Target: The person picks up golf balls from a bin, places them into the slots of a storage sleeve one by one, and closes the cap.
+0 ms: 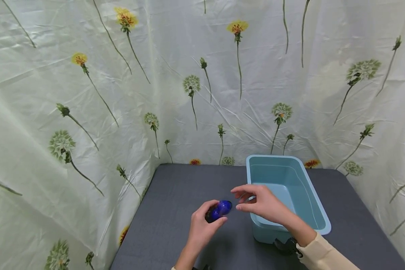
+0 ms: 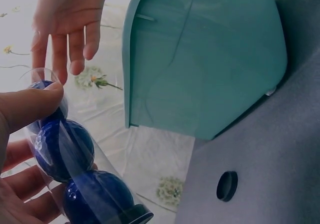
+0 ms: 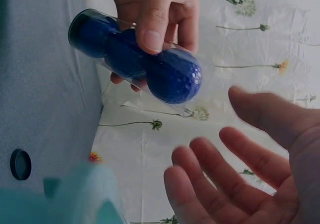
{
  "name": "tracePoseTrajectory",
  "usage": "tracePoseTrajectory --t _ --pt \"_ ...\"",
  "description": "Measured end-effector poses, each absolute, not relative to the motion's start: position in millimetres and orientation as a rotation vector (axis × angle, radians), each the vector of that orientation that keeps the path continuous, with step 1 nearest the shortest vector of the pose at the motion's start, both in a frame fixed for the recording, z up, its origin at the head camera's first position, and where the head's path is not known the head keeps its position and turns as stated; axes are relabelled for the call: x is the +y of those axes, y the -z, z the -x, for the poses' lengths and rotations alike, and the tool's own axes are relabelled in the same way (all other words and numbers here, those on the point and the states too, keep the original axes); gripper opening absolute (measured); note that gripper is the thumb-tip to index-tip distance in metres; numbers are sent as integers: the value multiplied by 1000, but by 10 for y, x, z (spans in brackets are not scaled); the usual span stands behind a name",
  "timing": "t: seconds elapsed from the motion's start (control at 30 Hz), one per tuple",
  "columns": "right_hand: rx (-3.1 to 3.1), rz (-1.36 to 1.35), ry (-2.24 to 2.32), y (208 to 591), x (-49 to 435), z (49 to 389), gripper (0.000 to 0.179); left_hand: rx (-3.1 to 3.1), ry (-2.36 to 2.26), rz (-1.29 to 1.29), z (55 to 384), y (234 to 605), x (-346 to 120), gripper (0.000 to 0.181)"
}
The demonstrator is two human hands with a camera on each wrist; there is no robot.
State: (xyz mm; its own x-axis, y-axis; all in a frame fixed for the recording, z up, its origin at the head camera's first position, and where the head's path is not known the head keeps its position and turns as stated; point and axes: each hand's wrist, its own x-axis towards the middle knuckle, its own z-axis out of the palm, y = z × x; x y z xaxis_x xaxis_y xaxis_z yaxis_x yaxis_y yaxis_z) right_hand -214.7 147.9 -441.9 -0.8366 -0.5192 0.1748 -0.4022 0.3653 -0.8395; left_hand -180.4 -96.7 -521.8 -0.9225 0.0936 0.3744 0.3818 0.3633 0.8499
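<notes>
My left hand (image 1: pixel 200 227) grips a clear tube (image 3: pixel 115 46) with three dimpled blue golf balls in it, thumb on one side and fingers round the other. A dark cap (image 2: pixel 139 215) closes the tube's lower end. The other end, uncapped, tilts up toward my right hand (image 1: pixel 264 204). That hand is held apart from the tube, its fingers spread and lightly bent around nothing. In the right wrist view, one golf ball (image 3: pixel 175 78) sits close to the tube's uncapped end. A loose black cap (image 2: pixel 227 186) stands out on the table in both wrist views.
A light blue plastic bin (image 1: pixel 271 234) stands on the right of the dark grey table (image 1: pixel 185 183), with my right forearm across its near left corner. Behind and to the left hangs a white curtain (image 1: pixel 175 56) printed with dandelions.
</notes>
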Motion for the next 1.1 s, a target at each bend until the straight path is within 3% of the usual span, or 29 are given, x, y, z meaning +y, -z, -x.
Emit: tracePoseTrajectory --t 0.3,0.57,0.83,1.1 --pt "2674 760 1532 4603 1096 2000 41 -2246 1545 363 1743 5243 -1171 48" --pt "2737 464 1712 4970 656 1992 41 -2243 1480 232 1657 5226 -1384 50" --pt "2881 170 1776 5621 417 2274 36 -2255 1488 200 1639 5231 -1467 51" --pt "3035 12 1685 6187 412 2557 46 -2276 1499 181 1596 5244 -1510 52"
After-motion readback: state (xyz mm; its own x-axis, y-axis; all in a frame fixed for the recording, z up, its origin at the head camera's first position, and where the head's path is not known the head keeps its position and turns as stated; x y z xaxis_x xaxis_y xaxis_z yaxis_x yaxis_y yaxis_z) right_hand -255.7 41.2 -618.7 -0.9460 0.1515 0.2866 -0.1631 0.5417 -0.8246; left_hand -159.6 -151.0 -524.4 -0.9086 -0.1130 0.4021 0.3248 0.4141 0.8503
